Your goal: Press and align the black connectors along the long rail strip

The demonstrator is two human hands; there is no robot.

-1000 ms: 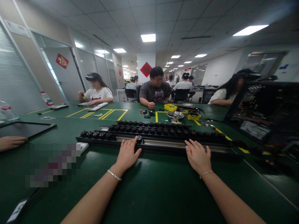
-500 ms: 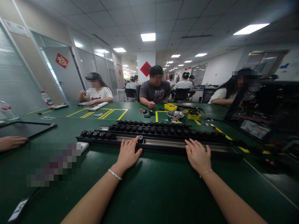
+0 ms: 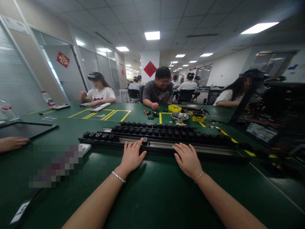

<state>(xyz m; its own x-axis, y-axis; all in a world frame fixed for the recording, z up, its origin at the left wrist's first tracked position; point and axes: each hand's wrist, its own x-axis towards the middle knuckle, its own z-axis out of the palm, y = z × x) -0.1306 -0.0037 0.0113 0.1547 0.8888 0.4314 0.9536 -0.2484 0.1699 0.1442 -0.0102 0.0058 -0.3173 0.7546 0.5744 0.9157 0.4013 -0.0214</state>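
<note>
A long black track (image 3: 164, 145) with a silver inner channel lies across the table in front of me. One black round socket module (image 3: 145, 141) sits by itself in its channel, and several more socket modules (image 3: 98, 136) stand at the track's left end. My left hand (image 3: 132, 158) lies on the front edge with fingers stretched; its index fingertip touches the left side of the lone module. To the right of that, my right hand (image 3: 190, 161) rests open, its fingertips over the channel and nothing held. Behind, further tracks carry rows of socket modules (image 3: 156, 132).
On the green table (image 3: 152, 197) are a metal bowl (image 3: 179, 116), a yellow bin (image 3: 174, 108) and an open black computer case (image 3: 267, 117) at right. Another person's hand (image 3: 14, 143) rests by a dark panel (image 3: 26, 130) at left. A person (image 3: 158, 87) sits opposite.
My right hand has slid left along the track, closer to the lone socket module. My left hand stays at that module. The person opposite has lowered their head.
</note>
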